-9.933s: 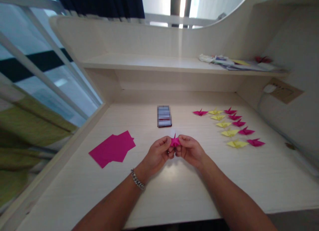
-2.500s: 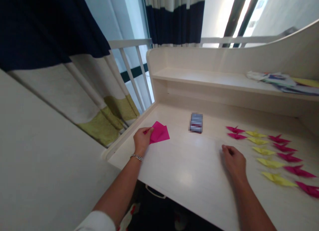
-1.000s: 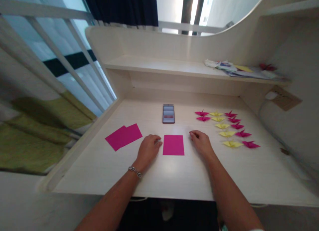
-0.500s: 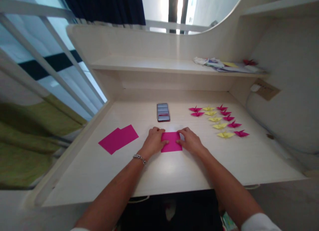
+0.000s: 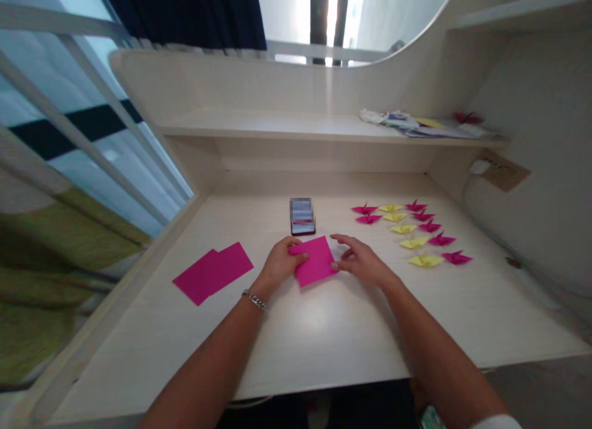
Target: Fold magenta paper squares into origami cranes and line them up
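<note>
A square pink sheet of paper (image 5: 315, 261) lies turned at an angle on the pale desk (image 5: 324, 324), just in front of a phone (image 5: 302, 216). My left hand (image 5: 279, 265) pinches the sheet's left corner, with a metal bracelet at its wrist. My right hand (image 5: 359, 261) touches the sheet's right edge, its fingers stretched out and apart. Pink and yellow folded paper cranes (image 5: 409, 228) stand in rows to the right of my right hand.
A small stack of pink sheets (image 5: 213, 272) lies on the left of the desk. A shelf (image 5: 277, 124) above the desk's back carries papers (image 5: 419, 122) at its right end. A window with rails and a curtain is on the left; a wall is on the right.
The finished pink crane has joined the rows at the right. A fresh pink sheet came from the left stack to the middle; both hands closed on it and have now turned it.
</note>
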The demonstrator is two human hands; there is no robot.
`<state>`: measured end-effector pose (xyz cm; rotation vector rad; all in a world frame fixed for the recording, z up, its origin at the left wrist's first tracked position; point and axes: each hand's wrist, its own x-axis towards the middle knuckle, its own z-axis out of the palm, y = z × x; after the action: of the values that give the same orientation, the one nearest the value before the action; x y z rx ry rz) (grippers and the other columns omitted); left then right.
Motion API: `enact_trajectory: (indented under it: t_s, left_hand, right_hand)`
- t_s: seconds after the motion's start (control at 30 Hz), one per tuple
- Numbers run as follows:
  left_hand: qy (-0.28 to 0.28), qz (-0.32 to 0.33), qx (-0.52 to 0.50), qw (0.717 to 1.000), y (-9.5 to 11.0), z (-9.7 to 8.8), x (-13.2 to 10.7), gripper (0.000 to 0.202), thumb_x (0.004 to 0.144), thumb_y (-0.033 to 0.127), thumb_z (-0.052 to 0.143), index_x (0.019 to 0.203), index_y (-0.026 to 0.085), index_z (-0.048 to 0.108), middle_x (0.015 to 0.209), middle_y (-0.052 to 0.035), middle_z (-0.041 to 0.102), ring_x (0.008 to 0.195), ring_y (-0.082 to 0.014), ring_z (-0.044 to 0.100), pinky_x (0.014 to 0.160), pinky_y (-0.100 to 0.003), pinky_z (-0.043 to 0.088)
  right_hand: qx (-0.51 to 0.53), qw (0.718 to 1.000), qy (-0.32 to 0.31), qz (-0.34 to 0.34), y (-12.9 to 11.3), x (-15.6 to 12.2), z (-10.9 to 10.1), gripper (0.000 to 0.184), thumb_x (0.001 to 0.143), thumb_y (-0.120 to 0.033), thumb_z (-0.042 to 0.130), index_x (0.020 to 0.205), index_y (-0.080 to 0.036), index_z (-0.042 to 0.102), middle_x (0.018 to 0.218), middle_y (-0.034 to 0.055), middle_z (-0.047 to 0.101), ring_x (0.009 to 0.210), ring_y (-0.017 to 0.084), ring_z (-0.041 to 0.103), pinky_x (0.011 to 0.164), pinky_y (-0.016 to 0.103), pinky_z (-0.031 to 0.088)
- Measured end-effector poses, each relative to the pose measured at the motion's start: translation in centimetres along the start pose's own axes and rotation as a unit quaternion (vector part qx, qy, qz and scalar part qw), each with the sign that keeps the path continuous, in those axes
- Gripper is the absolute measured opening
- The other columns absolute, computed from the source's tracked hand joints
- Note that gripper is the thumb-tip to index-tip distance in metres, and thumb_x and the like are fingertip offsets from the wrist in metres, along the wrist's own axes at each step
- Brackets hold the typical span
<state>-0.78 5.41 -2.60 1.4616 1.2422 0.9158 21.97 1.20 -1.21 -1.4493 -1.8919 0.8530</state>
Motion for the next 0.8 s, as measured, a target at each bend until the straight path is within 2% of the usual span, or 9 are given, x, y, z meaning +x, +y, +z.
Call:
enact_trajectory:
  t_s: [0.07, 0.13, 0.2, 0.27, 0.3, 0.43, 0.6, 0.67, 0.8]
  left_hand:
    - [-0.008, -0.041, -0.112, 0.993, 0.0, -0.4, 0.2, 0.036, 0.059, 0.024, 0.073, 0.089, 0.013, 0.057, 0.075, -0.0033, 0.063, 0.062, -0.0166, 0.060, 0.059, -0.028, 0.047]
    - [-0.017, -0.066, -0.171, 0.983, 0.0, -0.5, 0.3, 0.038, 0.058, 0.024, 0.075, 0.089, 0.012, 0.058, 0.076, -0.0046, 0.065, 0.062, -0.0165, 0.061, 0.061, -0.029, 0.047]
    - [-0.034, -0.068, -0.182, 0.980, 0.1, -0.5, 0.3, 0.035, 0.059, 0.024, 0.075, 0.087, 0.012, 0.059, 0.075, -0.0046, 0.065, 0.061, -0.0159, 0.060, 0.060, -0.028, 0.047]
    - [-0.044, -0.049, -0.159, 0.985, 0.3, -0.4, 0.2, 0.030, 0.061, 0.025, 0.073, 0.085, 0.012, 0.061, 0.073, -0.0033, 0.064, 0.061, -0.0149, 0.058, 0.059, -0.026, 0.045]
    - [-0.046, -0.033, -0.138, 0.989, 0.5, -0.4, 0.2, 0.027, 0.062, 0.025, 0.072, 0.084, 0.012, 0.062, 0.073, -0.0029, 0.064, 0.062, -0.0145, 0.058, 0.059, -0.026, 0.044]
    - [-0.053, 0.026, -0.035, 0.998, 1.2, -0.5, 0.0, 0.020, 0.070, 0.026, 0.066, 0.084, 0.012, 0.067, 0.077, -0.0042, 0.066, 0.067, -0.0155, 0.058, 0.061, -0.026, 0.043]
    - [-0.090, 0.049, -0.013, 0.995, 1.9, -0.4, -0.5, 0.020, 0.068, 0.018, 0.064, 0.086, 0.014, 0.070, 0.082, -0.0053, 0.069, 0.073, -0.0175, 0.060, 0.067, -0.027, 0.045]
    - [-0.096, 0.032, -0.045, 0.994, 2.0, -0.4, -0.6, 0.020, 0.069, 0.020, 0.065, 0.087, 0.014, 0.070, 0.082, -0.0056, 0.069, 0.073, -0.0172, 0.060, 0.068, -0.027, 0.045]
    - [-0.106, -0.051, -0.156, 0.981, 1.9, -0.3, -0.8, 0.036, 0.082, 0.043, 0.054, 0.089, 0.013, 0.071, 0.080, -0.0080, 0.070, 0.070, -0.0168, 0.061, 0.066, -0.030, 0.048]
  right_hand:
    - [0.040, 0.997, -0.049, -0.048, -0.2, -0.1, -1.0, 0.076, 0.062, -0.024, 0.078, 0.131, -0.032, 0.047, 0.138, 0.0103, 0.042, 0.097, 0.021, 0.059, 0.076, 0.032, 0.049]
    - [0.045, 0.994, -0.075, -0.069, -0.5, -0.1, -1.3, 0.070, 0.062, -0.016, 0.077, 0.125, -0.034, 0.054, 0.146, 0.0087, 0.033, 0.108, 0.024, 0.055, 0.078, 0.033, 0.049]
    - [0.052, 0.994, -0.060, -0.079, -0.9, 0.0, -1.1, 0.048, 0.071, -0.013, 0.069, 0.115, -0.030, 0.063, 0.143, 0.0086, 0.037, 0.113, 0.025, 0.053, 0.084, 0.035, 0.047]
    - [0.081, 0.993, -0.028, -0.086, -1.1, 0.3, -0.3, 0.023, 0.076, -0.018, 0.065, 0.096, -0.025, 0.072, 0.137, 0.0087, 0.046, 0.120, 0.025, 0.049, 0.090, 0.036, 0.044]
    - [0.111, 0.991, -0.016, -0.075, -1.1, 0.6, 0.1, 0.017, 0.076, -0.022, 0.066, 0.092, -0.024, 0.072, 0.135, 0.0087, 0.049, 0.121, 0.025, 0.048, 0.090, 0.036, 0.044]
    - [0.244, 0.969, 0.024, -0.009, -0.9, 1.6, 1.6, 0.019, 0.075, -0.035, 0.067, 0.084, -0.020, 0.072, 0.118, 0.0084, 0.062, 0.106, 0.023, 0.058, 0.088, 0.035, 0.045]
    - [0.317, 0.940, 0.107, 0.068, -0.6, 2.6, 2.6, 0.027, 0.064, -0.037, 0.075, 0.079, -0.016, 0.069, 0.080, 0.0049, 0.070, 0.074, 0.018, 0.062, 0.073, 0.032, 0.048]
    - [0.331, 0.932, 0.127, 0.074, -0.7, 2.7, 2.8, 0.027, 0.061, -0.034, 0.077, 0.078, -0.016, 0.068, 0.074, 0.0033, 0.069, 0.068, 0.016, 0.061, 0.068, 0.030, 0.048]
    - [0.314, 0.938, 0.135, 0.060, -1.2, 2.3, 3.0, 0.022, 0.062, -0.027, 0.075, 0.080, -0.016, 0.066, 0.074, 0.0033, 0.068, 0.067, 0.016, 0.061, 0.065, 0.029, 0.048]
